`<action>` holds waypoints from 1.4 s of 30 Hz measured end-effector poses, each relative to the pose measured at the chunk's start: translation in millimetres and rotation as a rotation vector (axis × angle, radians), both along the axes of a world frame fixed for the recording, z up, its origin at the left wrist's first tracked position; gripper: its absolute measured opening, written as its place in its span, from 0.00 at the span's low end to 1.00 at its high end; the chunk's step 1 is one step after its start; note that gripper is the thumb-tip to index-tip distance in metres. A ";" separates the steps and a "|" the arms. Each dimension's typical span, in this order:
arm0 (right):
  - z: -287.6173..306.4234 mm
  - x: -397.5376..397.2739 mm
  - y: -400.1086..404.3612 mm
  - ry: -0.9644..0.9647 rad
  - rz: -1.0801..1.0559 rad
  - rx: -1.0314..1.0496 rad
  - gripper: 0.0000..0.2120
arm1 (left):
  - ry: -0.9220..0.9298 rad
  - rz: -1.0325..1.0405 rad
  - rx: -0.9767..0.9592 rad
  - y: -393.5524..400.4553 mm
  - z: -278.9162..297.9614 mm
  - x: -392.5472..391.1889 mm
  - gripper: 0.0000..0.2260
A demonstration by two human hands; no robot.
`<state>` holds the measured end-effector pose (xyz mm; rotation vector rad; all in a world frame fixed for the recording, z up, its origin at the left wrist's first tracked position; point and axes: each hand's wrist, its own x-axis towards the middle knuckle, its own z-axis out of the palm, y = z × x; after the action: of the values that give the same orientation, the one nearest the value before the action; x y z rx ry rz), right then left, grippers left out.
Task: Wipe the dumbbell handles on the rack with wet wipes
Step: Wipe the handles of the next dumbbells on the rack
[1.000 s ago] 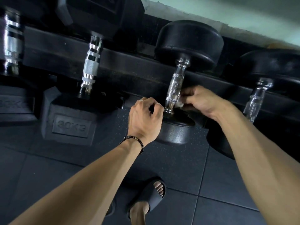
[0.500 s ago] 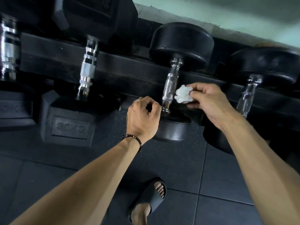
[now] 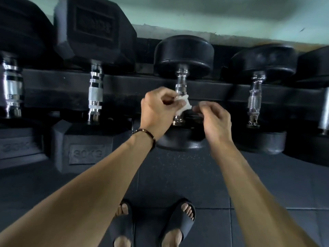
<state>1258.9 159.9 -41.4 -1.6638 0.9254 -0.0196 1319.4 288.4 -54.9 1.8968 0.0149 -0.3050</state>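
A crumpled white wet wipe (image 3: 184, 104) sits in front of the chrome handle (image 3: 180, 84) of a round black dumbbell (image 3: 183, 54) resting on the black rack (image 3: 124, 90). My left hand (image 3: 156, 111), with a bead bracelet on its wrist, holds the wipe in curled fingers. My right hand (image 3: 213, 118) pinches the wipe's right corner with thumb and fingertips. Both hands hover just in front of the handle, hiding its middle part.
A hex dumbbell marked 30KG (image 3: 85, 150) with a banded chrome handle (image 3: 95, 97) sits to the left. Another round dumbbell's handle (image 3: 255, 98) is to the right. More dumbbells line both edges. My feet in black slides (image 3: 179, 220) stand on dark floor tiles.
My right hand drew the wipe off the handle and brought it in front of me. My left hand rose from the dumbbell's lower end and took hold of the wipe. The view pulled back.
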 end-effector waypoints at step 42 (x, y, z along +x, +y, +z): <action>-38.6 -10.9 21.4 0.048 -0.116 -0.225 0.16 | 0.075 0.010 0.159 -3.9 -14.7 26.8 0.07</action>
<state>1247.9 181.3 -80.0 -1.8211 1.0872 -0.1687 1346.2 284.5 -69.5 2.0412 0.1015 -0.3773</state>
